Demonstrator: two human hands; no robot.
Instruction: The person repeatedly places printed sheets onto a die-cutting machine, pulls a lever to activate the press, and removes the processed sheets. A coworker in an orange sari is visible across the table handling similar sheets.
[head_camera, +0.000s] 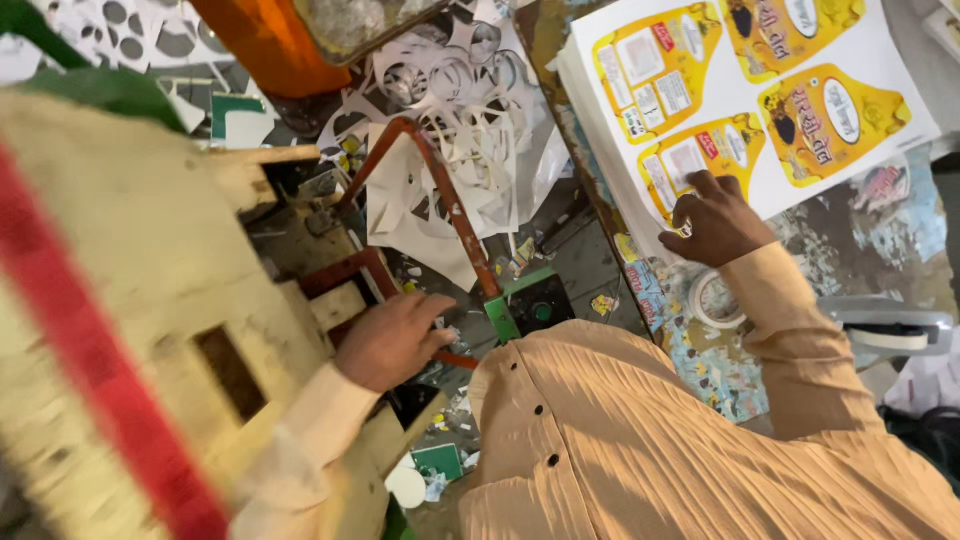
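The cream machine body (120, 300) at left is blurred. The printed sheet stack (740, 90) runs off the top edge. The left hand (395, 340) hides whatever lies beneath its palm.

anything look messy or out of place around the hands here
Yes: punched-out white paper scraps lie heaped and tangled behind the rusty bar, with small bits littering the floor. The printed sheets under the right hand sit neatly stacked.

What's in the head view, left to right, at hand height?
Wooden machine frame with red stripe → left hand → rust-red metal lever → green block → right hand on the stack of printed yellow label sheets → tape roll.
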